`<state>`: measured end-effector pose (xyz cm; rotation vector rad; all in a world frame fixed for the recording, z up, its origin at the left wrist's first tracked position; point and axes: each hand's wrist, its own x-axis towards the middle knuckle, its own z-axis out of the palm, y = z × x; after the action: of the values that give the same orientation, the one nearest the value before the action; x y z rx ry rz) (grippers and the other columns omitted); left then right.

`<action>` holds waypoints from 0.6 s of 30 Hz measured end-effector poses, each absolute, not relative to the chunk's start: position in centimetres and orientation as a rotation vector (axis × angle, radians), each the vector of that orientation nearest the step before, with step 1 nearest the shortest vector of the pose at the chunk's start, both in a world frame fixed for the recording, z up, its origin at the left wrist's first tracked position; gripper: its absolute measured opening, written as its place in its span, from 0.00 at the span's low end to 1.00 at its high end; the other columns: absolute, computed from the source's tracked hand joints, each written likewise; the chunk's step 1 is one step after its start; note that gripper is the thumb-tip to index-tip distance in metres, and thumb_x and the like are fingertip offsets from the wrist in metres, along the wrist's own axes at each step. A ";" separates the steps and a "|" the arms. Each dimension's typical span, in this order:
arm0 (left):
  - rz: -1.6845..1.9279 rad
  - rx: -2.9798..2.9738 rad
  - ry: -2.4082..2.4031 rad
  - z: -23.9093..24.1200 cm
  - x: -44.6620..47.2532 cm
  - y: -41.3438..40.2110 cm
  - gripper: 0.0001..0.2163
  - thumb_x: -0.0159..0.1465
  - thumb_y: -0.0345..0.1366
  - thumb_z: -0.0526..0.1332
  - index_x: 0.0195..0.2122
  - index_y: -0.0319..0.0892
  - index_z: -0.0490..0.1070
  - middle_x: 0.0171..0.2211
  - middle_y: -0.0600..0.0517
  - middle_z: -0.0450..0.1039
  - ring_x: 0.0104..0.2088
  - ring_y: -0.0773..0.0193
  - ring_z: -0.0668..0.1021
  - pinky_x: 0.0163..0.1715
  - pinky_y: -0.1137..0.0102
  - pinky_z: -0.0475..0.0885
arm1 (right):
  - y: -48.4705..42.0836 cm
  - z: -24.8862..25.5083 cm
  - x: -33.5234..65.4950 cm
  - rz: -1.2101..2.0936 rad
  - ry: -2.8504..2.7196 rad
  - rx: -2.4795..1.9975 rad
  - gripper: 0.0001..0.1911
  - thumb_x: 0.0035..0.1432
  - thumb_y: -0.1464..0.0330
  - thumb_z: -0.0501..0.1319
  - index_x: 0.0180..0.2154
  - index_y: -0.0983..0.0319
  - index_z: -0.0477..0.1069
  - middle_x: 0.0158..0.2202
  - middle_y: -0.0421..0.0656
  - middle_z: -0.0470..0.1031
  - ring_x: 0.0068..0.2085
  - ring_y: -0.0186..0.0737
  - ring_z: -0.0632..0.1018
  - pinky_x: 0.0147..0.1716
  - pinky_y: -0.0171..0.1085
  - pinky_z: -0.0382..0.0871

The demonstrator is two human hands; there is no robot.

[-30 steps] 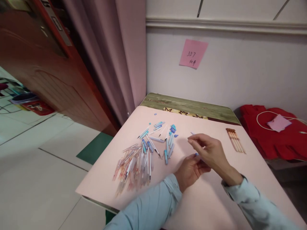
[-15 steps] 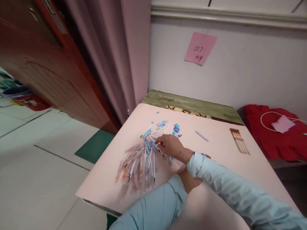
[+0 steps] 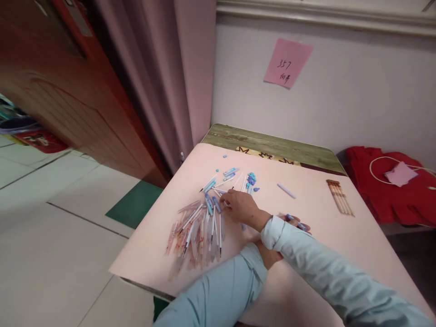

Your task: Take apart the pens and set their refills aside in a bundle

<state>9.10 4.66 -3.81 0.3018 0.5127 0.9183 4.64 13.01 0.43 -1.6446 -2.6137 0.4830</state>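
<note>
My forearms are crossed, the right over the left. My right hand [image 3: 241, 206] is over the edge of a pile of pen parts, its thumb and fingers pinched together; what lies between them is too small to make out. Around it are white pen refills [image 3: 220, 234], blue pen barrels [image 3: 209, 202] and clear patterned tubes [image 3: 194, 243]. My left hand [image 3: 294, 222] shows beyond the right sleeve, its fingers curled around blue pen pieces [image 3: 301, 226]. The right forearm hides most of it. Small blue caps [image 3: 251, 178] are heaped above my right hand.
A lone lavender pen barrel [image 3: 286, 190] lies right of the caps. Farther right is a bundle of wooden sticks [image 3: 340, 197]. Pale paper [image 3: 327, 245] covers the table. A red cloth [image 3: 371, 195] with a white cord is beside it, and a wooden door [image 3: 78, 100] stands left.
The view has shifted slightly. My left hand's fingers and the blue pieces in them now show more beyond the right sleeve. My right hand stays by the pile.
</note>
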 end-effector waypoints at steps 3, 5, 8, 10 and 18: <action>0.795 0.288 0.417 -3.5 8.5 4.7 0.16 0.44 0.43 0.75 0.27 0.44 0.70 0.30 0.45 0.75 0.34 0.51 0.79 0.41 0.55 0.71 | 12.9 0.4 4.5 0.484 -2.628 -1.616 0.14 0.58 0.73 0.58 0.44 0.57 0.75 0.43 0.43 0.76 0.41 0.40 0.78 0.34 0.33 0.64; 0.795 0.305 0.416 -3.6 8.4 4.7 0.16 0.45 0.44 0.74 0.28 0.43 0.71 0.30 0.45 0.75 0.34 0.51 0.79 0.41 0.55 0.71 | 12.8 0.5 4.3 0.475 -2.664 -1.580 0.11 0.60 0.72 0.57 0.41 0.57 0.76 0.42 0.43 0.76 0.41 0.40 0.78 0.35 0.33 0.64; 0.784 0.296 0.403 -4.0 8.6 4.8 0.15 0.47 0.44 0.74 0.28 0.45 0.70 0.31 0.46 0.75 0.34 0.53 0.79 0.41 0.56 0.70 | 12.8 0.3 4.2 0.416 -2.726 -1.566 0.10 0.63 0.71 0.56 0.38 0.60 0.76 0.41 0.45 0.77 0.41 0.41 0.78 0.36 0.34 0.66; 0.769 0.274 0.401 -4.2 8.8 4.8 0.16 0.47 0.44 0.74 0.27 0.45 0.68 0.30 0.47 0.75 0.33 0.55 0.79 0.42 0.57 0.69 | 12.9 -0.1 4.3 0.365 -2.783 -1.540 0.10 0.65 0.70 0.54 0.39 0.62 0.75 0.40 0.47 0.77 0.40 0.42 0.79 0.36 0.35 0.67; 0.729 0.311 0.420 -4.9 9.1 5.3 0.15 0.49 0.44 0.73 0.28 0.44 0.69 0.32 0.47 0.74 0.31 0.60 0.78 0.39 0.61 0.69 | 12.3 -0.8 4.3 0.182 -2.947 -1.339 0.10 0.68 0.74 0.50 0.46 0.67 0.68 0.41 0.53 0.74 0.38 0.44 0.78 0.33 0.37 0.70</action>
<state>9.09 5.26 -4.88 0.3109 0.4204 0.7285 4.32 12.32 -0.85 -1.3385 -2.9473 0.1819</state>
